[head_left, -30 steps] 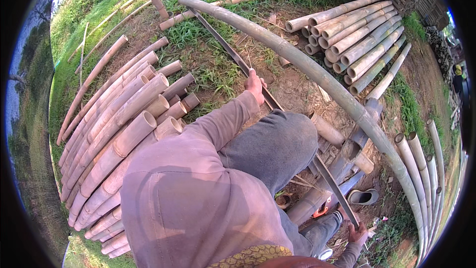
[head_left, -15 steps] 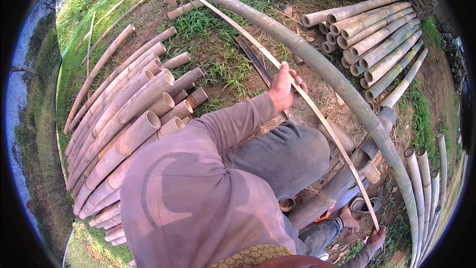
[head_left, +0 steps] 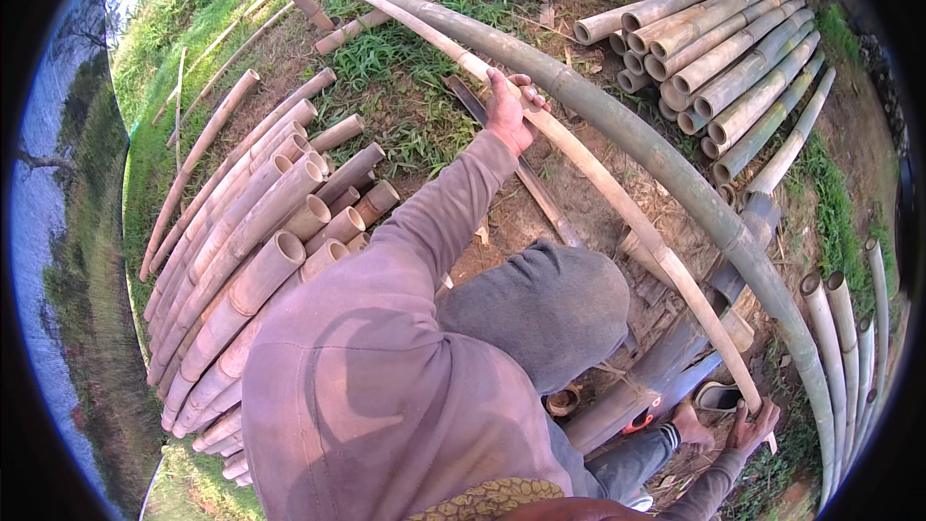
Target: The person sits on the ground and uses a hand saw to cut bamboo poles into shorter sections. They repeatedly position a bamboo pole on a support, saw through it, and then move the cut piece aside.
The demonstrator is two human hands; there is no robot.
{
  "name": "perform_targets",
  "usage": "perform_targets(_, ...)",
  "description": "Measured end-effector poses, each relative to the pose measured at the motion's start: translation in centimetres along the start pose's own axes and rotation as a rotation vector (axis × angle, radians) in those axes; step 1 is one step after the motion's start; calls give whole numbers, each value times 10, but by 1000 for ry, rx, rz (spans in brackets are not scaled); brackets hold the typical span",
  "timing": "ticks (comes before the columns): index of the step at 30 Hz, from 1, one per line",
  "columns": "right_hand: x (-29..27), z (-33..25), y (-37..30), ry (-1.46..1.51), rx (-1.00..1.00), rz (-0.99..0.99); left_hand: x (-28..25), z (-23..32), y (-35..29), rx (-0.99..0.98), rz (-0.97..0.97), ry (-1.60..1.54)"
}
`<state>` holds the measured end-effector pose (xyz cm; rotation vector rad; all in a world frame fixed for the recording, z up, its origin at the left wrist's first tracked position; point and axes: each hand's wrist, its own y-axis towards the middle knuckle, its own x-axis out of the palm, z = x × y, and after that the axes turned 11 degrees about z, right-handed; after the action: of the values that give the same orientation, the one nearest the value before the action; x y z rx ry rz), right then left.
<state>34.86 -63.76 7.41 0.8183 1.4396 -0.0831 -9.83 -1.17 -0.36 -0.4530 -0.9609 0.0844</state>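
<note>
A long, pale split-bamboo strip point(head_left: 666, 259) slants across the view from the far left to the near right. My left hand point(head_left: 513, 111) is wrapped around it in its upper part, with the arm stretched forward. Near the strip's lower end, my right hand point(head_left: 752, 427) grips it low down at the right. The strip's broad face shows along most of its length. It passes over a thick, dark bamboo length point(head_left: 627, 386) on the ground beside my bent knee point(head_left: 540, 314).
A long grey-green bamboo pole point(head_left: 675, 174) curves just beyond the strip. Stacked bamboo poles lie left point(head_left: 241, 280) and far right point(head_left: 743, 68); more poles point(head_left: 830, 338) lie near right. A slipper point(head_left: 719, 397) and my bare foot point(head_left: 693, 427) are close to my right hand.
The strip has turned, so its broad face shows instead of a narrow edge. My left hand has moved up and left; my right hand has come slightly up, still gripping the strip.
</note>
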Motion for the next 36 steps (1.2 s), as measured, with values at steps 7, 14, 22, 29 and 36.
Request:
perform_targets(7, 24, -16, 29, 69, -43, 32, 0, 15, 24, 35, 70, 4)
perform_targets(14, 30, -15, 39, 81, -14, 16, 6, 8, 57, 52, 75, 30)
perform_targets(22, 37, -21, 109, 53, -28, 82, 1, 1, 60, 241, 347, 352)
perform_targets(29, 66, 8, 143, 50, 74, 52, 47, -84, -30, 1276, -489, 1208)
perform_targets(36, 95, 5, 164, 82, 217, -24, 129, -193, -85, 1437, -1482, 1581)
